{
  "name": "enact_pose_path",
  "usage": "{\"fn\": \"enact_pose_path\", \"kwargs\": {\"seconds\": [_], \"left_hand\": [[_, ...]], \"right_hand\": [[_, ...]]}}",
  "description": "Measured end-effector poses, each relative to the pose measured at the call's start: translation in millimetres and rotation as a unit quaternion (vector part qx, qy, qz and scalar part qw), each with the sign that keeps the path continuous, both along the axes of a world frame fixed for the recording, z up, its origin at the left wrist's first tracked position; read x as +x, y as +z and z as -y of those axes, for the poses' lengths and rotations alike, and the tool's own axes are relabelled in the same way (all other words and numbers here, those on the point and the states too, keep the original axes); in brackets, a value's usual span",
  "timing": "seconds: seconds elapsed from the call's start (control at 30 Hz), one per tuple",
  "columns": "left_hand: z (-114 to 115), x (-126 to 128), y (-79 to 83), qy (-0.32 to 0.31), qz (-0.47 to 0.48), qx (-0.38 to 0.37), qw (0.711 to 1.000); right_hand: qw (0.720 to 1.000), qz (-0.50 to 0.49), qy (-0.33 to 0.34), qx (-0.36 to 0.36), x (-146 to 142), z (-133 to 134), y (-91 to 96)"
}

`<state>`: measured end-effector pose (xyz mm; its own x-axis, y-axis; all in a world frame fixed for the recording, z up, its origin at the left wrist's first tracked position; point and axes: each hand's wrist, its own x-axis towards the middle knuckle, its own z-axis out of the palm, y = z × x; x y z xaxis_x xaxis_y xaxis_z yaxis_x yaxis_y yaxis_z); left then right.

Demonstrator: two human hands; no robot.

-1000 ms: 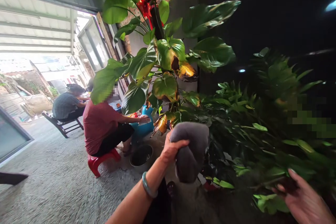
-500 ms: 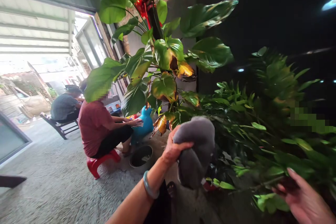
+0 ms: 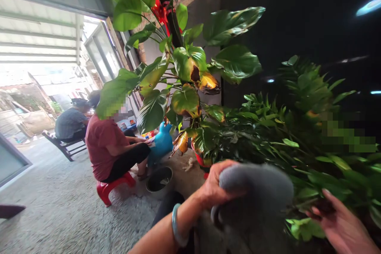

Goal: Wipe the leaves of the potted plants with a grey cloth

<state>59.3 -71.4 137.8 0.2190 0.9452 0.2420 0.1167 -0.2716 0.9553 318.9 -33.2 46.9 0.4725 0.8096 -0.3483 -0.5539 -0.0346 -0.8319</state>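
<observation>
My left hand is closed on a grey cloth, which hangs bunched against the low leafy plant at the lower middle. A green bangle sits on that wrist. My right hand is at the lower right, its fingers pinching a leafy stem of the same low plant. Behind stands a tall big-leaved plant with some yellow and brown leaves, in a red pot.
A person in a red shirt sits on a red stool at the left. Another person sits on a bench farther back. A dark basin and a blue object lie on the gravel floor. A brick wall rises behind.
My left hand has moved right and down with the grey cloth, onto the low plant. My right hand has stayed on the stem. The view has shifted slightly.
</observation>
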Motion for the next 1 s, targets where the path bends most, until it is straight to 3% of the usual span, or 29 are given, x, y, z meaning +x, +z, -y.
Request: {"fn": "enact_pose_path", "kwargs": {"seconds": [0.07,0.17,0.27,0.33,0.43,0.57,0.67,0.77,0.83,0.9,1.0], "left_hand": [[-19,7,14.1,0.063,0.029,0.059,0.996],[-41,12,3.0,0.092,-0.027,0.067,0.993],[-40,7,-23.9,0.030,-0.172,-0.005,0.985],[-32,4,-29.7,-0.050,-0.201,-0.020,0.978],[-25,7,-10.8,-0.088,-0.154,0.081,0.981],[-43,25,17.3,-0.007,-0.108,0.226,0.968],[-59,30,2.4,0.024,-0.165,0.196,0.966],[-60,21,-24.5,-0.051,-0.296,0.105,0.948],[-54,14,-28.5,-0.111,-0.325,0.077,0.936],[-48,11,-15.7,-0.109,-0.282,0.093,0.949],[-52,19,17.2,-0.015,-0.168,0.158,0.973]], "right_hand": [[0.998,-0.051,-0.013,-0.020,-3,1,9.9],[0.993,-0.104,-0.037,-0.036,-8,5,25.9],[0.993,-0.106,-0.032,-0.032,-10,9,33.3],[0.993,-0.105,-0.027,-0.035,-10,11,33.5],[0.993,-0.110,-0.018,-0.035,-8,10,30.9],[0.993,-0.109,-0.035,-0.019,-7,7,27.9],[0.993,-0.109,-0.048,-0.007,-8,5,25.9],[0.993,-0.111,-0.044,-0.005,-8,6,22.5],[0.994,-0.107,-0.034,-0.012,-6,7,20.0],[0.994,-0.103,-0.024,-0.013,-4,7,18.8],[0.994,-0.103,-0.027,0.006,-4,6,20.2]]}}
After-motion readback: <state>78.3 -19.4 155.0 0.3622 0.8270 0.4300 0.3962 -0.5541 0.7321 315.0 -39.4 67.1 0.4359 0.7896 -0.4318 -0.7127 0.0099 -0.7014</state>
